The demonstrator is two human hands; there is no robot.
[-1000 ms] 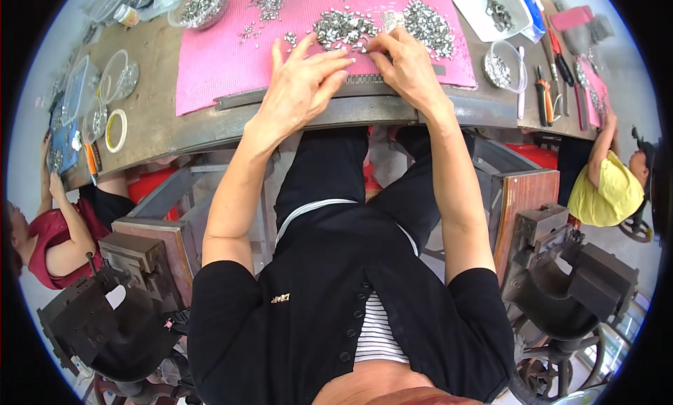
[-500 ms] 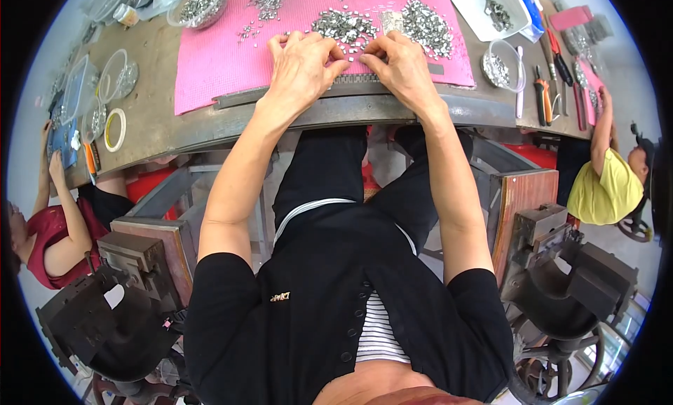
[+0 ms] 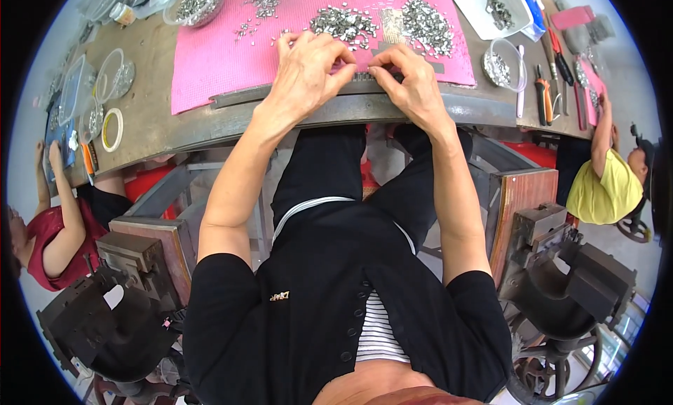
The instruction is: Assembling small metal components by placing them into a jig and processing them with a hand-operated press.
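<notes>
A long grey slotted metal bar (image 3: pixel 242 97) lies along the near edge of the pink mat (image 3: pixel 210 62). Small metal pieces sit in a row along its middle. Over this row my left hand (image 3: pixel 306 70) bends its thumb and index finger toward each other in a pinch. My right hand (image 3: pixel 412 84) pinches too, its fingertips at the bar a little to the right. Whatever lies between the fingertips is too small to make out. Just beyond my hands are two piles of small shiny metal pieces, one in the middle (image 3: pixel 343 23) and another on the right (image 3: pixel 427 28).
A clear bowl of metal pieces (image 3: pixel 196 4) stands at the far left of the mat. On the right are a white tray (image 3: pixel 484 26), a round tub (image 3: pixel 499 69) and orange-handled pliers (image 3: pixel 543 97). A tape roll (image 3: pixel 113 129) lies left. Co-workers sit at both sides.
Both hands have come nearer to me, down onto the bar. The right hand has also shifted slightly right, while its fingers stay pinched.
</notes>
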